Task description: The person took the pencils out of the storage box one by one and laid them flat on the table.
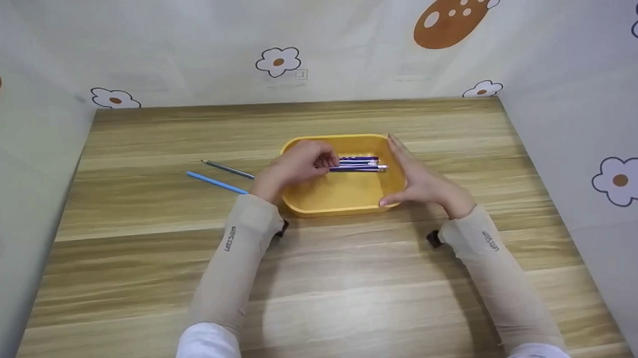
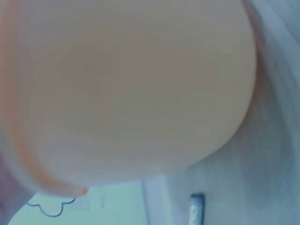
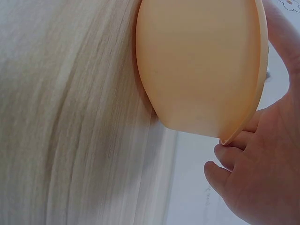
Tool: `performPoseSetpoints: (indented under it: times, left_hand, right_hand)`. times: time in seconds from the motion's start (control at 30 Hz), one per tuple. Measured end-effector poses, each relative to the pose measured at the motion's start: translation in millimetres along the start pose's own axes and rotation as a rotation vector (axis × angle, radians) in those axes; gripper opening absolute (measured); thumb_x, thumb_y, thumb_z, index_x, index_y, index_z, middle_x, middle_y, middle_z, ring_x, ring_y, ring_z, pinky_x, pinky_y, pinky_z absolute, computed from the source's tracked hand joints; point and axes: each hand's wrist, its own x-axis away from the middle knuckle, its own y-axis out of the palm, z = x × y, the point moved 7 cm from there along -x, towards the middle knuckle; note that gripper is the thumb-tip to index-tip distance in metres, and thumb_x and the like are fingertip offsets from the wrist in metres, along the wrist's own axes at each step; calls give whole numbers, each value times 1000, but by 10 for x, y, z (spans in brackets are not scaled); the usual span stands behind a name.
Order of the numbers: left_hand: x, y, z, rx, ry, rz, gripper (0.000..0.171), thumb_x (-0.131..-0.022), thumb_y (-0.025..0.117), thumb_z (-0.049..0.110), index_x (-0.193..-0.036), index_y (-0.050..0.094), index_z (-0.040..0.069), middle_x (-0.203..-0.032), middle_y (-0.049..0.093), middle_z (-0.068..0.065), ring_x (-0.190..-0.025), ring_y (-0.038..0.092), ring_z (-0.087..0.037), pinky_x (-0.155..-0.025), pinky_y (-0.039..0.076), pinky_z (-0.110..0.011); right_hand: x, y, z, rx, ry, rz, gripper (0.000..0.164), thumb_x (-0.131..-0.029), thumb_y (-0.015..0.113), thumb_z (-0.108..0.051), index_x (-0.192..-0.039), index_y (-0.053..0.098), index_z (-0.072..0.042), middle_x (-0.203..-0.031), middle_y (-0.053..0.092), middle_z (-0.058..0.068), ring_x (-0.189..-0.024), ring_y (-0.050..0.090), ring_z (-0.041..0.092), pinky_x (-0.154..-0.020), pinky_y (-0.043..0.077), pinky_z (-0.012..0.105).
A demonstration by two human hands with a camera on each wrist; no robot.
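Note:
A yellow plastic bin (image 1: 342, 212) stands on the table, its side filling much of the left wrist view. Several dark purple and white pencils (image 1: 359, 169) with eraser ends lie inside it, pointing right. My left hand (image 1: 302, 163) reaches over the bin's left rim, thumb and curled fingers pinching pencils at their left ends; how many it holds I cannot tell. My right hand (image 1: 418, 180) grips the bin's right end, thumb at the near corner and fingers at the far one. In the right wrist view, its fingertips curl against the bin's rim (image 3: 260, 70).
Left of the bin lie a dark pencil (image 1: 227, 168) and a light blue pencil-like stick (image 1: 217, 182), their right ends hidden by the left wrist. Flower-patterned sheets (image 1: 346, 54) enclose the back and sides of the wooden table (image 1: 345, 285).

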Motion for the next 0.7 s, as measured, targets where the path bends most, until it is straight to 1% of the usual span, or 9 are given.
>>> performPoseSetpoints:
  times: [0.17,0.43,0.57,0.7]
  left_hand:
    - [111,-111,-13,37,-25,9,20,-93,59,-4,-111,66,-2,-112,69,-17,-99,62,-24,-92,54,-36]
    - [316,-305,9,34,-52,48,18,-93,60,-2,-110,66,0,-112,69,-16,-102,63,-25,-94,54,-37]
    - [450,-411,-12,27,-72,62,18,-94,59,-1,-111,64,0,-114,68,-16,-104,62,-26,-95,54,-38]
    - [624,-534,-44,25,-63,88,18,-94,58,-2,-111,64,-1,-113,68,-16,-105,63,-27,-96,54,-39]
  right_hand:
    - [-21,19,-7,-8,-5,-12,142,-64,89,-52,-160,-8,-11,-167,-16,5,-155,1,36,-125,9,53]
    - [-24,10,-25,-8,-52,-14,140,-66,90,-44,-158,-7,-4,-167,-14,12,-155,-4,36,-125,6,55]
    - [-15,-17,-28,-1,-39,-22,141,-66,90,-45,-158,-7,-4,-167,-15,12,-155,-4,36,-125,5,54]
    - [-13,-31,-19,13,-18,-35,142,-65,90,-48,-159,-8,-6,-167,-15,10,-155,-4,36,-125,6,54]
